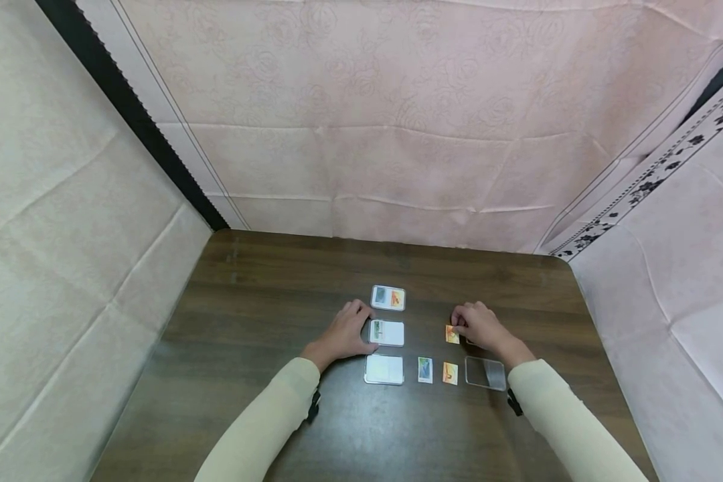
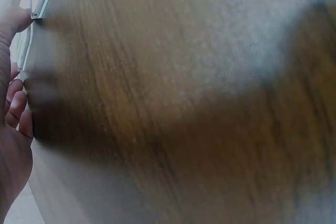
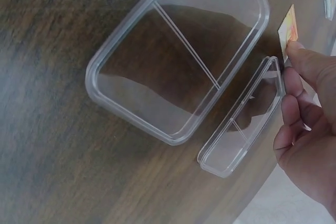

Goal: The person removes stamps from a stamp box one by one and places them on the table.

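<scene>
My left hand (image 1: 345,331) holds the middle clear-edged white case (image 1: 391,333) at its left side, thumb at the near corner and fingers at the far one. A small greenish stamp lies in that case's left part. In the left wrist view, the thumb and fingers touch the case's edge. My right hand (image 1: 482,327) pinches a small orange stamp (image 1: 452,335) between thumb and fingers; the right wrist view shows the stamp (image 3: 286,29) tilted up from the table. Beneath this hand lies a clear lid (image 3: 241,121), mostly hidden in the head view.
A case (image 1: 388,298) with two stamps lies farther back, and a white case (image 1: 383,369) nearer. In the near row are a blue-green stamp (image 1: 424,369), an orange stamp (image 1: 450,373) and a clear lid (image 1: 482,373). Cloth walls (image 1: 361,161) border the wooden table (image 1: 265,301).
</scene>
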`<state>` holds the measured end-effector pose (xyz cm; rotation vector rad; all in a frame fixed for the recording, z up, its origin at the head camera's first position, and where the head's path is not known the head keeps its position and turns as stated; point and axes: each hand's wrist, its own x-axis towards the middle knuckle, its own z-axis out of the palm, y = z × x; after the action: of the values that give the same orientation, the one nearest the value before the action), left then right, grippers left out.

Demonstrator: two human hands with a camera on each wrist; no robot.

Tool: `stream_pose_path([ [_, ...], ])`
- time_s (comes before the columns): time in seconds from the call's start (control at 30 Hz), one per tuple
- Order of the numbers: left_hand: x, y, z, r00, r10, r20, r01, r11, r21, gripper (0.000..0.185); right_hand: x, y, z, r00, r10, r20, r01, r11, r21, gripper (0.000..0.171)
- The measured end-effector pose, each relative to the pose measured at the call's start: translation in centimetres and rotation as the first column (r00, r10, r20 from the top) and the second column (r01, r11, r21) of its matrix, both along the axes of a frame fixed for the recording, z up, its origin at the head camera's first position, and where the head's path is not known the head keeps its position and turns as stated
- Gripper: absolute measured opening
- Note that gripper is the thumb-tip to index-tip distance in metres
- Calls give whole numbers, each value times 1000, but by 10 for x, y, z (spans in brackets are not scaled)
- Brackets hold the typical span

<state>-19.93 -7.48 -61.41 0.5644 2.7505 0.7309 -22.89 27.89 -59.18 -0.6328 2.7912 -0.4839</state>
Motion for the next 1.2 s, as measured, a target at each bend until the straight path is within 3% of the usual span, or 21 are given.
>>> stream_pose_path([
  [0.37, -1, 0, -4, 1000, 6, 2, -6, 1000, 6, 66, 3, -1, 1, 998, -45, 37, 45, 999, 14, 13],
  [0.7, -1, -1, -6, 1000, 4, -5, -4, 1000, 13, 67, 8, -4, 8, 999, -22, 24, 23, 999, -34, 9],
  [0.87, -1, -1, -6, 1000, 3, -2, -3, 1000, 14, 66, 11, -14, 14, 999, -42, 21, 43, 997, -67, 12],
  [1.2, -1, -1, -3, 1000, 1, -3, -1, 1000, 13, 66, 18, -40, 28, 994, -46, 94, 62, 984, -167, 26],
])
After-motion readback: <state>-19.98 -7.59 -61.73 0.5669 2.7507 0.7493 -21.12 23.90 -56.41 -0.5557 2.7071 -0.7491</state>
